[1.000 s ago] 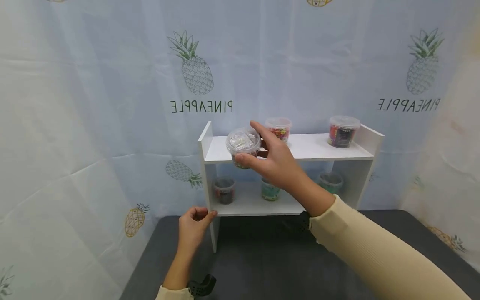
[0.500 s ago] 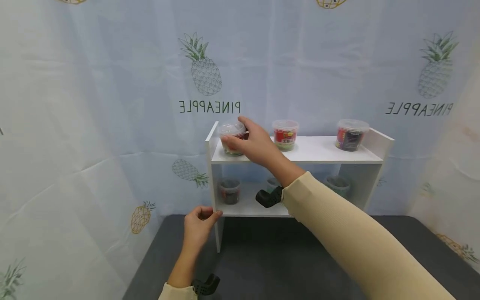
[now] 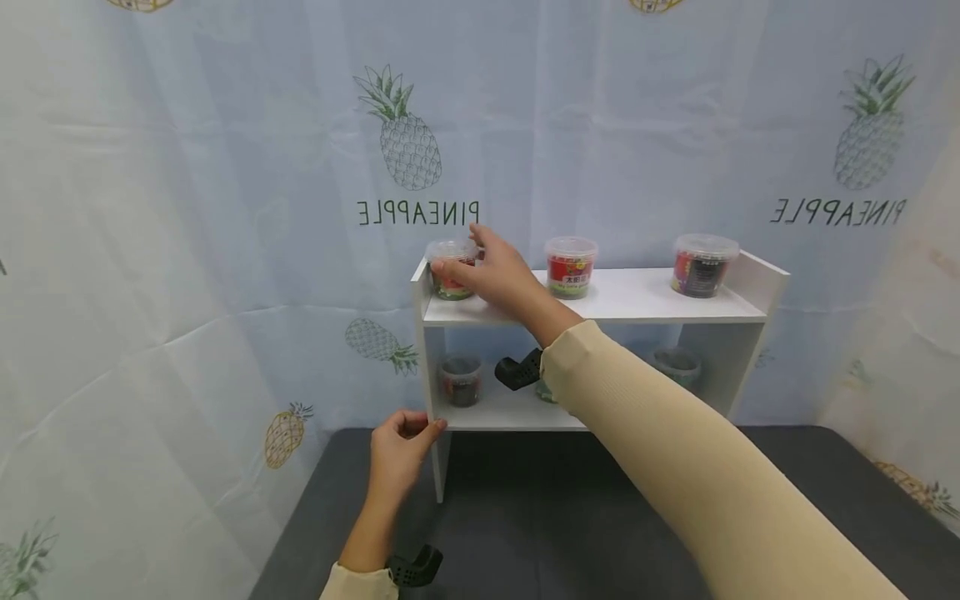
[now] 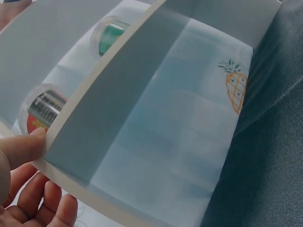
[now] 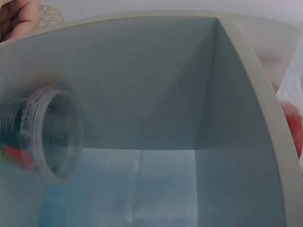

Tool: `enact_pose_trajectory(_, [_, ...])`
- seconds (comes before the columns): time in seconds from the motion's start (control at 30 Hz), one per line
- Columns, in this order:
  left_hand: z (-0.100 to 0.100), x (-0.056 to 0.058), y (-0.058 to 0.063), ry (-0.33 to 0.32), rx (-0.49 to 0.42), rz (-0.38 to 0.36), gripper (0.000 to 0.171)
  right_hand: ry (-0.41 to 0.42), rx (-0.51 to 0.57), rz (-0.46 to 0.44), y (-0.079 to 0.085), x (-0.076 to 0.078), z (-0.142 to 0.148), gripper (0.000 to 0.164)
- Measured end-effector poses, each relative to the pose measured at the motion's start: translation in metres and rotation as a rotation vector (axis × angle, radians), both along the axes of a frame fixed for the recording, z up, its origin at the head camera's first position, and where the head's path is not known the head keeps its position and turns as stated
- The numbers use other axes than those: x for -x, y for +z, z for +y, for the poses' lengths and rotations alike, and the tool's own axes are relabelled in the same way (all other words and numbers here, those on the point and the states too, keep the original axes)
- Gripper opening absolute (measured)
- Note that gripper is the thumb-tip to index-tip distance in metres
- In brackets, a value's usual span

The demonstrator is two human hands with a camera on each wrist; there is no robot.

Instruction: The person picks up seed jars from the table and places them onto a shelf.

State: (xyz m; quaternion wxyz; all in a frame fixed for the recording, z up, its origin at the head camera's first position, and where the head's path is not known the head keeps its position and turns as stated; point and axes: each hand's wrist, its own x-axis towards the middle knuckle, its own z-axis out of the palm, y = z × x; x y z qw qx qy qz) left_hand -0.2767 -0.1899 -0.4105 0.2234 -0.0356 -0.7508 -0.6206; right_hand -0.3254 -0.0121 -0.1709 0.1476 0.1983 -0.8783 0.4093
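In the head view my right hand (image 3: pixel 501 271) holds a clear-lidded plastic tub (image 3: pixel 453 287) at the left end of the white shelf's top board. The thumb lies across the tub's front and the fingers reach behind it; the tub stands upright beside the left side panel. My left hand (image 3: pixel 401 454) pinches the front edge of the white shelf (image 3: pixel 502 414) at its lower left corner. The left wrist view shows the left thumb (image 4: pixel 23 149) on one side of that edge, with the fingers curled below.
On the top board stand a red-labelled tub (image 3: pixel 571 271) in the middle and a dark-labelled tub (image 3: pixel 701 271) at the right. The lower board bears a dark tub (image 3: pixel 461 385), a green tub (image 3: pixel 546 392) partly hidden by the right arm, and another tub (image 3: pixel 677 367). Patterned curtains surround the dark table (image 3: pixel 510 533).
My right hand has carried the tub left and set it upright at the top board's left end; it was tilted before. The left hand keeps its grip on the shelf.
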Motion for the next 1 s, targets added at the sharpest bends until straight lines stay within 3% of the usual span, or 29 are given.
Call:
enact_pose_trajectory(0.13, [0.004, -0.001, 0.001, -0.013, -0.010, 0.007, 0.025, 0.014, -0.008, 0.339, -0.006, -0.020, 0.012, 0.087])
enact_pose_trajectory(0.23, [0.005, -0.003, 0.002, -0.013, -0.018, 0.013, 0.025, 0.081, 0.021, 0.620, -0.020, -0.042, 0.028, 0.075])
enact_pose_trajectory(0.37, [0.006, -0.005, 0.003, -0.005, -0.013, 0.014, 0.025, 0.186, 0.095, 0.916, -0.055, -0.074, 0.058, 0.062])
enact_pose_trajectory(0.5, [0.001, -0.005, 0.003, 0.009, 0.034, 0.015, 0.025, 0.185, 0.209, 1.085, -0.106, -0.102, 0.089, 0.056])
enact_pose_trajectory(0.6, [0.003, -0.003, 0.006, 0.015, 0.073, 0.029, 0.026, 0.134, 0.303, 1.080, -0.145, -0.122, 0.113, 0.050])
enact_pose_trajectory(0.77, [0.004, -0.006, 0.005, 0.062, 0.076, 0.046, 0.025, 0.015, 0.384, 0.903, -0.198, -0.138, 0.145, 0.036])
enact_pose_trajectory(0.87, [0.008, -0.010, 0.001, 0.098, 0.050, 0.047, 0.026, -0.067, 0.380, 0.812, -0.216, -0.141, 0.161, 0.042])
enact_pose_trajectory(1.0, [0.017, -0.017, -0.004, 0.169, 0.038, 0.032, 0.026, -0.143, 0.324, 0.695, -0.221, -0.148, 0.171, 0.048])
